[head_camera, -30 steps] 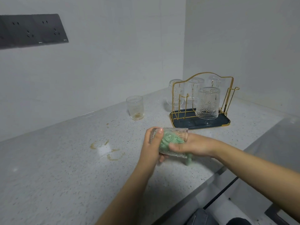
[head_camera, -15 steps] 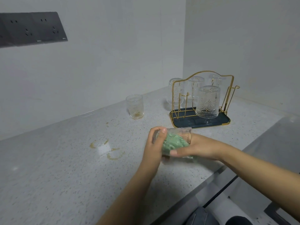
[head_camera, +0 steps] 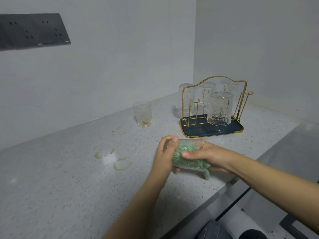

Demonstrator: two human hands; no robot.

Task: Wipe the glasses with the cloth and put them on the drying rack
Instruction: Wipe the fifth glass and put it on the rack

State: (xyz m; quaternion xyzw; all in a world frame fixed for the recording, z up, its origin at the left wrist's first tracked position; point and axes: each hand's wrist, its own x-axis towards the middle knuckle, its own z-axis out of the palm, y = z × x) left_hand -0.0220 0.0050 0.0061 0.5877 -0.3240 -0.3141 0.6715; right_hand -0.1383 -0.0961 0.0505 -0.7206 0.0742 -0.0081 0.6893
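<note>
My left hand [head_camera: 165, 156] grips a clear patterned glass [head_camera: 191, 145] on its side above the counter. My right hand [head_camera: 207, 156] presses a green cloth [head_camera: 184, 153] into and around that glass; a corner of the cloth hangs below. Behind them stands a gold wire drying rack [head_camera: 214, 83] on a dark tray, with several glasses upside down on its pegs. One patterned glass [head_camera: 219, 109] sits at the rack's front. Another glass [head_camera: 143, 113] stands upright on the counter left of the rack, with brownish residue at its bottom.
Brown ring stains [head_camera: 119, 163] mark the speckled grey counter [head_camera: 51, 178] left of my hands. The counter's front edge [head_camera: 229, 183] runs diagonally at lower right. Dark wall sockets [head_camera: 32, 31] sit at upper left. White walls meet in a corner behind the rack.
The glass has turned a little in my hands while the right hand rubs the cloth over it. A cloth corner hangs below again. Nothing else moved.
</note>
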